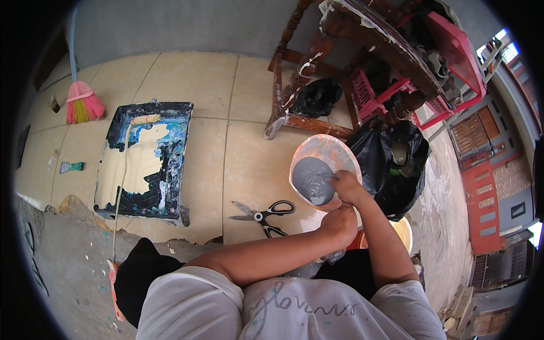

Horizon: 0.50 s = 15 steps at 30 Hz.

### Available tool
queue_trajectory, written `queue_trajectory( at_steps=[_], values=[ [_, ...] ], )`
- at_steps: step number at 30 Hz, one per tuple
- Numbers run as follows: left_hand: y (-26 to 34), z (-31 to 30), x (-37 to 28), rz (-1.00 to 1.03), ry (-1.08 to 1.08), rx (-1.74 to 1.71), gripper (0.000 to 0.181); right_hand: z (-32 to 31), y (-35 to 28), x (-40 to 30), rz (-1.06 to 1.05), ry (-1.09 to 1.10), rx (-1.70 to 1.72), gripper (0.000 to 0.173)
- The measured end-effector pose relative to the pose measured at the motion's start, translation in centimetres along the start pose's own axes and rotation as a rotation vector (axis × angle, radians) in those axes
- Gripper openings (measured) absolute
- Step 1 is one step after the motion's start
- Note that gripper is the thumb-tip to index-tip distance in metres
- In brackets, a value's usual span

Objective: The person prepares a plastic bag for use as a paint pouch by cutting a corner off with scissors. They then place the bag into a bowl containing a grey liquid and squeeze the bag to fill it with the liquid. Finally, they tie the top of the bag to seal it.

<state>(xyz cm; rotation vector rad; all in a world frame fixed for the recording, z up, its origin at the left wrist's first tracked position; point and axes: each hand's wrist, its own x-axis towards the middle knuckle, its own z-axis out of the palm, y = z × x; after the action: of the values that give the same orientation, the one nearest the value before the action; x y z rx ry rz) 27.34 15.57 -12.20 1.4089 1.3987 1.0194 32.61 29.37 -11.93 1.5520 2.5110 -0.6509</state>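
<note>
A pale plastic bucket, stained orange inside its wall, stands tilted on the tiles in front of me. Thick grey paint fills its lower part, with swirl marks on the surface. My right hand reaches over the near rim and grips a thin paint-coated stirring tool, whose end is sunk in the paint. At the near edge of the bucket, my left hand is closed on the rim; its fingertips are hidden. Scissors with black handles lie spread on the floor left of the bucket.
On the left, a black paint tray holds cream paint and a long-handled roller. Beyond it are a pink broom and a scraper. A wooden table, a black plastic bag and a yellow-rimmed container crowd the right.
</note>
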Motion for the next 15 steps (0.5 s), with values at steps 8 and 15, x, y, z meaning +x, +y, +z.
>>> queue_trajectory(
  at_steps=[8,15],
  values=[
    [1.1,-1.7,-0.6,-0.123,-0.068,-0.005,0.038,0.5,-0.9,-0.2,-0.122,0.036,-0.097,0.038],
    [0.4,-1.5,-0.3,-0.037,-0.012,0.009,0.036,0.0,-1.1,-0.4,-0.088,0.128,0.004,0.037]
  ],
)
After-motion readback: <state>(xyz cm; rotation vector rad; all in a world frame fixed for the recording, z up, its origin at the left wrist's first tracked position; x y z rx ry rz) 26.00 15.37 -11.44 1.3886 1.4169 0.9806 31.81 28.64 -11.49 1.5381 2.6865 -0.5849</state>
